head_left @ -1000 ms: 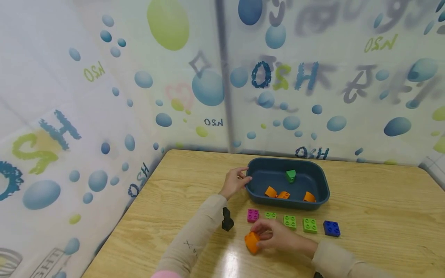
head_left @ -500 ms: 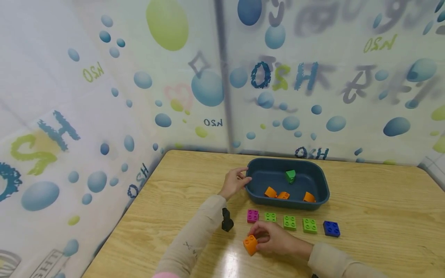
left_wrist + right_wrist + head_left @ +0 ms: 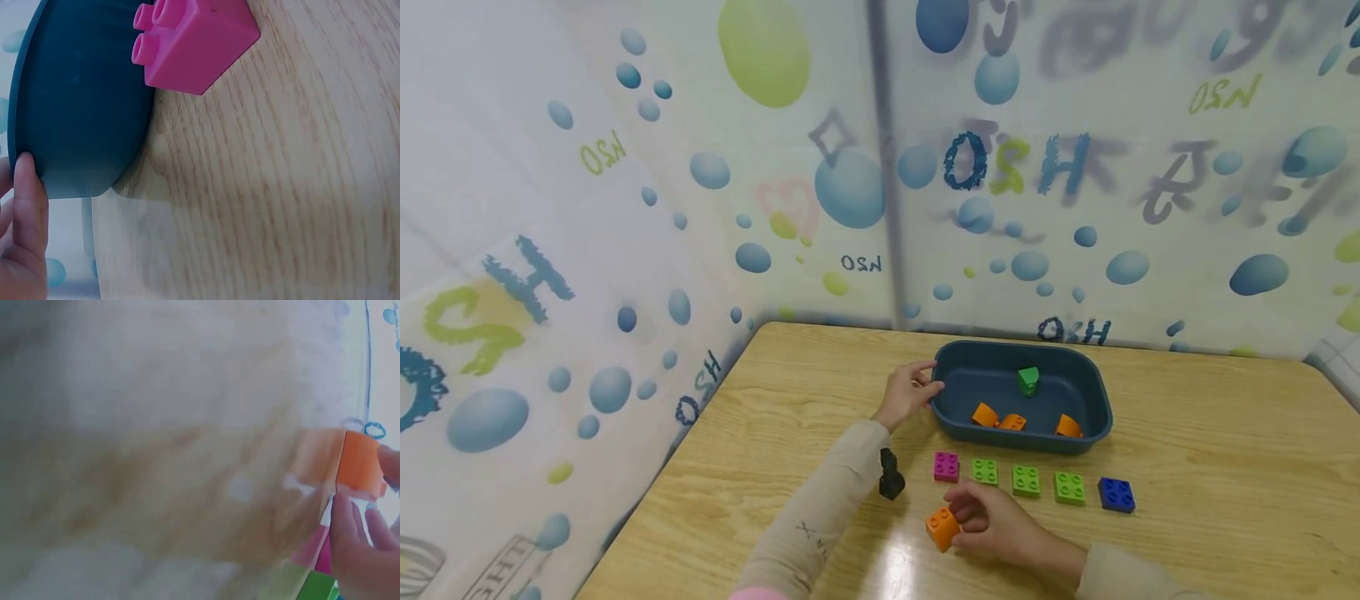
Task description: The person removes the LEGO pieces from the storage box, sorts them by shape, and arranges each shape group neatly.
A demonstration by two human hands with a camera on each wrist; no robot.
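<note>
Left sleeve [image 3: 820, 500]: beige, lies over the wooden table [image 3: 737, 400]; a small black object [image 3: 891, 482] sits at the cuff.
Left hand [image 3: 904, 396]: thumb and fingers pinch the rim of the dark blue tray [image 3: 981, 379] at its nine o'clock.
Orange block [image 3: 942, 531]: stands on the table, studs showing, at six o'clock from the pink block.
Pink block [image 3: 946, 467]: four studs, near the tray at its seven to eight o'clock.
Right hand [image 3: 1000, 521]: at three o'clock from the orange block; fingers loosely bent and parted, index apart from it, thumb tip at its side. Whether the thumb touches cannot be told.
Tray contents: two orange pieces [image 3: 985, 415] towards seven o'clock, a green piece [image 3: 1028, 380] near twelve, one more orange piece [image 3: 1068, 427] near four.
Light green blocks [image 3: 1026, 481]: three, in a row from the tray's seven to five o'clock.
Blue block [image 3: 1117, 494]: ends the row, past five towards four.
</note>
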